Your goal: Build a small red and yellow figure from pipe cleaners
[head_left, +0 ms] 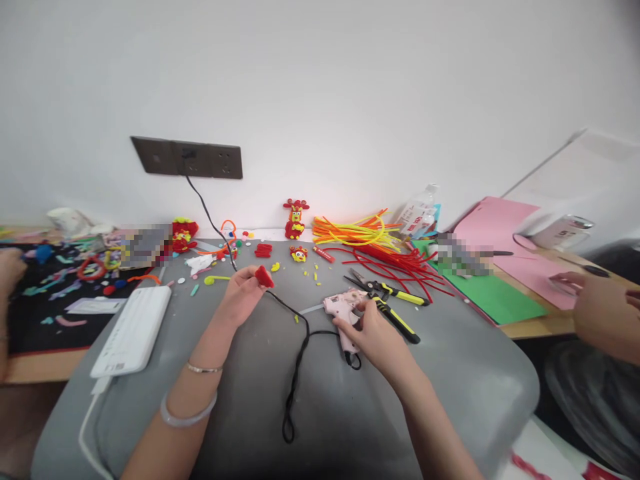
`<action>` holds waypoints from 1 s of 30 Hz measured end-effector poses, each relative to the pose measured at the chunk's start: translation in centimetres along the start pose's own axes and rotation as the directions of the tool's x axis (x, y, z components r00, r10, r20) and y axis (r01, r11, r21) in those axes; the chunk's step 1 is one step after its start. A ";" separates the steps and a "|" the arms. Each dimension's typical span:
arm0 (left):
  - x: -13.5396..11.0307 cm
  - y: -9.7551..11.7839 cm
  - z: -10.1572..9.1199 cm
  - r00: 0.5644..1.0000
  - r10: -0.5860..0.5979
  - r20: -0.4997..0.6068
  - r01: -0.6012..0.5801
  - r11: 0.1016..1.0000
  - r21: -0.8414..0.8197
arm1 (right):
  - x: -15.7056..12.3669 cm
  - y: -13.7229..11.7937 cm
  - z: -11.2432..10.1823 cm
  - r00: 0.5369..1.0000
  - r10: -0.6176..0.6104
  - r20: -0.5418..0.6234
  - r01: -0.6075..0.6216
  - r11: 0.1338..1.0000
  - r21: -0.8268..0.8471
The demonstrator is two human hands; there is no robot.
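One small red piece [264,277] is pinched between the fingertips of your left hand [243,295], which holds it a little above the grey table [450,387]. At 3 o'clock from the piece, the pink glue gun [341,307] lies on the table. Your right hand [374,335] is closed on its handle. The black cable [299,360] of the gun goes toward 6 o'clock and ends in a loop. Just at 3 o'clock of the gun lie the yellow-black pliers [397,321]. At 1 o'clock is a heap of red and yellow pipe cleaners [370,241], and at 12 o'clock a small red figure [295,220] stands by the wall. At 9 o'clock of your left hand lies a white flat device [133,331]. Far at 3 o'clock, another person's hand [603,323] is near the pink paper [500,230].
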State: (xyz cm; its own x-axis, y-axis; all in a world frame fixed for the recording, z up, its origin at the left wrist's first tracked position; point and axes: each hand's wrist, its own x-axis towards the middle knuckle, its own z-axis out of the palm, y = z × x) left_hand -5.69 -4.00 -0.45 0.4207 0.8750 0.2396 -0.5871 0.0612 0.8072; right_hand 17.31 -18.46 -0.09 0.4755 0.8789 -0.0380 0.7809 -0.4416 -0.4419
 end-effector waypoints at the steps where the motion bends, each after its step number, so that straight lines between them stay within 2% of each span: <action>1: 0.0 0.1 0.0 1.000 -0.002 0.022 0.003 1.000 -0.026 | 0.0 -0.1 0.3 1.000 0.017 0.005 -0.016 1.000 -0.016; 6: -0.3 0.7 0.1 0.999 -0.013 0.047 0.017 0.996 -0.092 | 0.4 -0.1 0.9 0.999 0.003 0.032 -0.004 0.999 0.033; 11: -0.3 0.8 0.0 0.999 -0.017 0.028 0.020 0.994 -0.110 | 0.3 1.9 1.0 0.999 -0.036 -0.025 0.042 0.955 0.293; 16: -0.4 0.6 -0.1 0.998 -0.027 0.062 0.032 0.997 -0.077 | -0.4 2.8 1.5 0.966 0.005 -0.257 0.139 0.830 0.540; 20: -0.5 0.5 0.0 0.994 -0.032 0.101 0.041 0.996 -0.083 | -0.8 2.1 1.4 0.944 0.025 -0.330 0.231 0.663 0.712; 22: -0.5 0.5 0.0 0.994 -0.032 0.107 0.041 0.996 -0.082 | -1.0 1.8 1.3 0.936 0.028 -0.351 0.258 0.624 0.738; 24: -0.4 0.5 -0.1 0.994 -0.029 0.103 0.036 0.997 -0.071 | -1.1 1.7 1.4 0.935 0.009 -0.355 0.272 0.625 0.732; 30: -0.5 0.5 -0.1 0.989 -0.065 0.134 0.075 0.994 -0.074 | -1.2 1.3 2.4 0.949 -0.080 -0.304 0.264 0.730 0.631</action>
State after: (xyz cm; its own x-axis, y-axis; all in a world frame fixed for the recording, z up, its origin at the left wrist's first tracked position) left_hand -6.29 -4.36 -0.28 0.5465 0.7971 0.2567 -0.6033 0.1621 0.7809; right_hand 16.75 -19.62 -2.79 0.5122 0.8146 0.2720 0.4396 0.0234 -0.8979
